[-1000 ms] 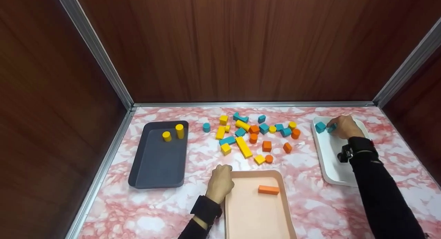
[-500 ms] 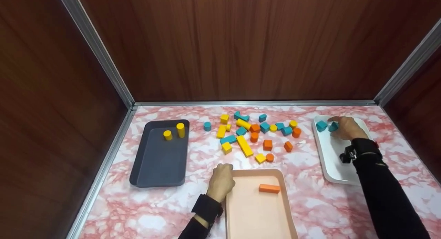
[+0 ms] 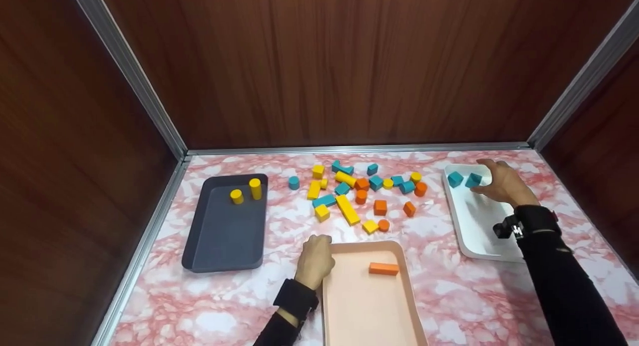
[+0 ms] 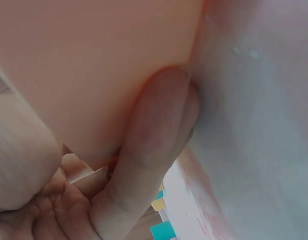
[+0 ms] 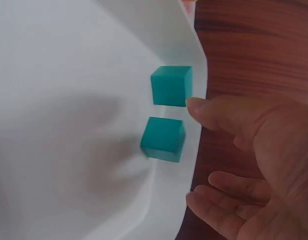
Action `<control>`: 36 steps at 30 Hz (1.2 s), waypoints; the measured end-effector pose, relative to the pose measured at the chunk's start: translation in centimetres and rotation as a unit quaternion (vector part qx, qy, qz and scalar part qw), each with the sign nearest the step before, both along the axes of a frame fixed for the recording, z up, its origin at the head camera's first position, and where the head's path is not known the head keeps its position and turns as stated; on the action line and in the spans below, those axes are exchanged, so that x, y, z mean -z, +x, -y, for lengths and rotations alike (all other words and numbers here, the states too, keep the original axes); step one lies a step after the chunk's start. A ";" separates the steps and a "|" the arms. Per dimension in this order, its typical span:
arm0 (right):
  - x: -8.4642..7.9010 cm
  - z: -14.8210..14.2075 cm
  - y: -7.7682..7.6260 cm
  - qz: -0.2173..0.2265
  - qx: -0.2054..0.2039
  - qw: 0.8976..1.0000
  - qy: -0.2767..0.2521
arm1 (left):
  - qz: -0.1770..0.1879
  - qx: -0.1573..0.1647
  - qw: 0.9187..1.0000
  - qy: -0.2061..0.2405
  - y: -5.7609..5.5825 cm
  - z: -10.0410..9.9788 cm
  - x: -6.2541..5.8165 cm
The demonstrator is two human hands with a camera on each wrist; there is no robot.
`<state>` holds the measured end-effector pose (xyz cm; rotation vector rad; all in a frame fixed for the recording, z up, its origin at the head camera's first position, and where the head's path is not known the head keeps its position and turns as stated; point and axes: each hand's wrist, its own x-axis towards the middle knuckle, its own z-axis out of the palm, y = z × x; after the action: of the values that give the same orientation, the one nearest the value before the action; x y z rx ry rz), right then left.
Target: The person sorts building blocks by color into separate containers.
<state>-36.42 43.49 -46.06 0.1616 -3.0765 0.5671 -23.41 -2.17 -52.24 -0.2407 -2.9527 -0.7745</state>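
My left hand [image 3: 315, 261] grips the far left corner of a peach tray [image 3: 364, 306]; the left wrist view shows a finger [image 4: 159, 120] bent over the tray wall. An orange bar [image 3: 383, 269] lies in that tray. Over the far end of a white tray [image 3: 474, 231], my right hand [image 3: 505, 185] is spread with nothing in it. Two teal blocks [image 5: 164, 137] sit side by side in this tray. The right thumb [image 5: 201, 111] overlaps the edge of one block in the right wrist view.
Several yellow, teal and orange blocks [image 3: 348, 209] are scattered mid-table. To the left stands a dark grey tray [image 3: 224, 241] holding two yellow cylinders [image 3: 255, 188]. A brown wood-look panel [image 3: 349, 66] rises behind the table, with more panels at both sides.
My right hand has let go of a teal block in the white tray, spread its fingers and drawn back slightly. The left hand keeps its hold on the peach tray. The head view shifts slightly.
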 end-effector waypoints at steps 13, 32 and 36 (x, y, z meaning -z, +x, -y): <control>-2.0 7.8 1.3 -0.028 -0.073 0.997 -0.004 | -0.006 -0.003 1.000 0.002 -0.5 0.6 0.0; 2.7 16.4 1.0 0.110 -0.114 0.986 0.042 | -0.010 0.003 1.000 0.002 -0.1 0.1 0.0; 3.1 16.7 1.2 0.090 -0.127 0.987 0.050 | -0.010 0.003 1.000 0.003 0.1 0.1 0.0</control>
<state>-35.23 26.81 -49.12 0.5393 -3.2858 0.4556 -23.28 -2.27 -52.21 -0.2555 -2.9325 -0.7774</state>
